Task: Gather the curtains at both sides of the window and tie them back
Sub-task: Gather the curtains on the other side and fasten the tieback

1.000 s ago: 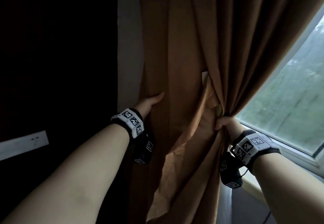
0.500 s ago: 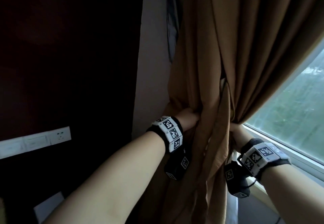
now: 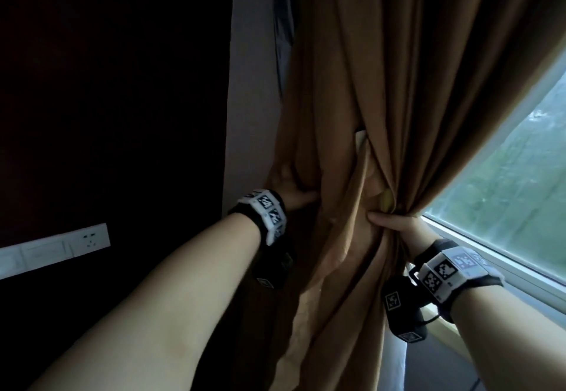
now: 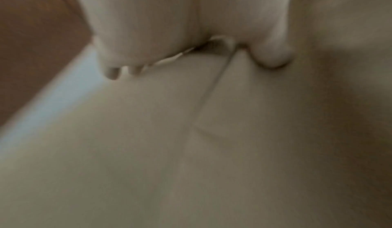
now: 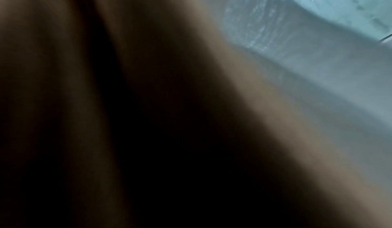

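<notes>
A brown curtain hangs bunched at the window's left side. My left hand grips its left edge at waist height, fingers tucked behind the fabric. In the left wrist view the left hand pinches the pale lining between thumb and fingers. My right hand clutches the gathered folds on the window side, thumb lying across the front. A small white piece peeks out between folds above the hands. The right wrist view shows only dark curtain folds; that hand is hidden there.
The window pane and its white sill lie to the right. A pale wall strip stands left of the curtain, then a dark panel with a white socket plate.
My left hand went from lying on the curtain's far left edge to gripping it and pulling it in toward my right hand. My right hand kept its hold on the folds.
</notes>
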